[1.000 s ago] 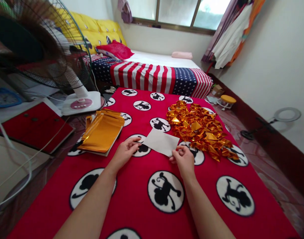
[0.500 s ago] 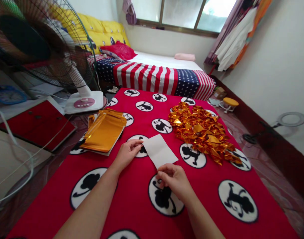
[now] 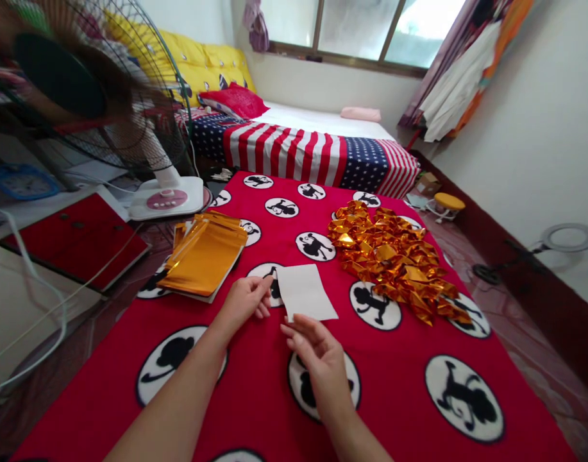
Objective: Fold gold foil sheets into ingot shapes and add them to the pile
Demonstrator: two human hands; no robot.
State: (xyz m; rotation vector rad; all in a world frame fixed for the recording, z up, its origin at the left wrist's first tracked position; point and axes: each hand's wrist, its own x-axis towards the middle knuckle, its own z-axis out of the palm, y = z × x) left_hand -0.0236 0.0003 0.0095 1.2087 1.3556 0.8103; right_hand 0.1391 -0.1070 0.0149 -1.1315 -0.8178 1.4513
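A plain white square of paper (image 3: 307, 292) lies pale side up on the red cloth between my hands. My left hand (image 3: 245, 300) is just left of it, thumb stretched toward its edge and fingers loosely curled, a small gap from the paper. At the near left corner of the sheet is my right hand (image 3: 317, 356), thumb and fingers apart, fingertips at the edge; I cannot tell if they press on it. To the left sits a stack of gold foil sheets (image 3: 207, 247). A heap of folded gold foil pieces (image 3: 390, 250) spreads out on the right.
The red tablecloth (image 3: 385, 398) with monkey prints covers the table. A running fan (image 3: 166, 196) stands at the far left, beside a red panel (image 3: 77, 240). Beyond the table is a bed (image 3: 298, 147); a yellow stool (image 3: 448, 201) and a ring light (image 3: 570, 237) are on the right.
The paper has turned slightly and shifted left. My right hand has moved left along its near edge, its fingers spreading. My left hand has drawn slightly back from the paper's corner.
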